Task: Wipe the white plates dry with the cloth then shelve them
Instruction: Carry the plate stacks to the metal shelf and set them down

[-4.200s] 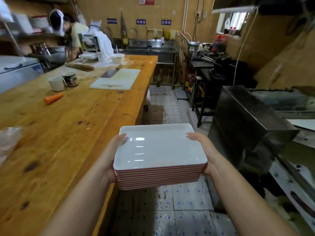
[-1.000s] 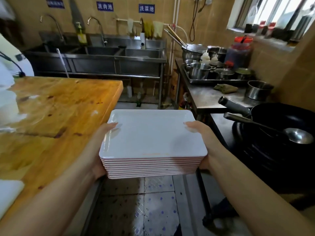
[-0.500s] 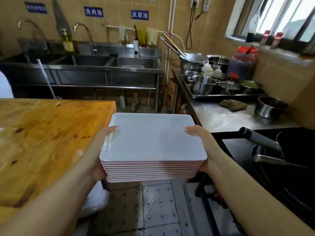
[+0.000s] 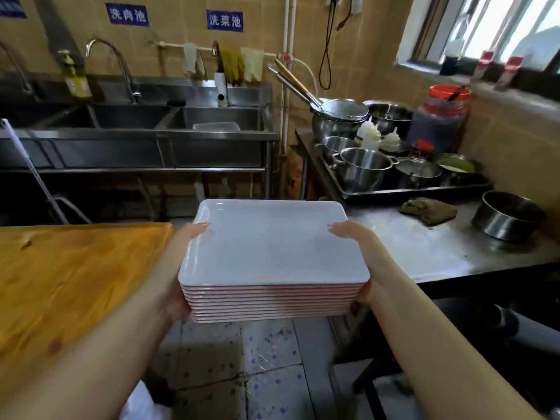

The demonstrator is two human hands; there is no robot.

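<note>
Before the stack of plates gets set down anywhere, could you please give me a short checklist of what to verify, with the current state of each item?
1. Grip on the stack of plates: left hand and right hand hold opposite short sides, thumbs on the top rim. Ok.
2. Stack alignment: edges sit flush, level. Ok.
3. Free landing spot: the steel counter has bare surface beside the stack; the wooden table also shows bare wood. Ok.
4. Counter dryness: sheen visible, wet or just reflective. Cannot tell.
5. Drying cloth: only a dark rag lies on the counter; whether it is clean is unclear. Cannot tell.
6. Shelf for the plates: none in view. Cannot tell.
</note>
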